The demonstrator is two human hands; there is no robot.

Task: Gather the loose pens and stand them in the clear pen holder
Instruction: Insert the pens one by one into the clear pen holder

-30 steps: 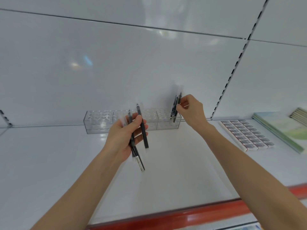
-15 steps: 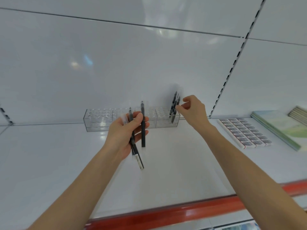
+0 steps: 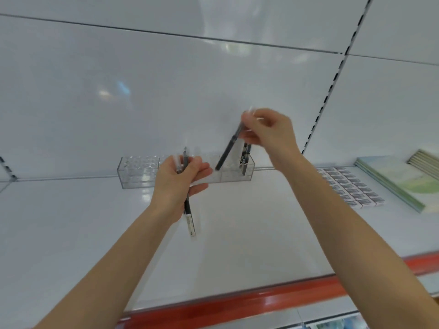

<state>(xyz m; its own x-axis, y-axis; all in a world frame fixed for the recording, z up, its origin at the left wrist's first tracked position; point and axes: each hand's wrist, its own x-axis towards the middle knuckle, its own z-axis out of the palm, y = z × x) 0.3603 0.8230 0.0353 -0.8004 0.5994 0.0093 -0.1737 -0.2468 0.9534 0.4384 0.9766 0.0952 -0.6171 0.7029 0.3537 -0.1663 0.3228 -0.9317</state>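
A long clear pen holder [image 3: 140, 172] with rows of round slots stands at the back of the white shelf [image 3: 71, 233]. A couple of dark pens [image 3: 246, 155] stand in its right end. My left hand [image 3: 177, 184] is closed around a small bundle of dark pens [image 3: 188, 210] in front of the holder's middle. My right hand [image 3: 268, 131] holds one dark pen [image 3: 227, 150] by its top, tilted, with its tip just above the holder's right half.
Rows of small boxed items [image 3: 349, 186] lie flat to the right on the shelf. Beyond them sit green notebooks [image 3: 399, 179]. A red strip [image 3: 237, 302] runs along the shelf's front edge. A slotted upright [image 3: 327, 91] rises behind my right hand.
My right hand left the pens standing in the holder's right end, took one pen from the left hand's bundle and now holds it tilted over the holder. The left hand holds fewer pens.
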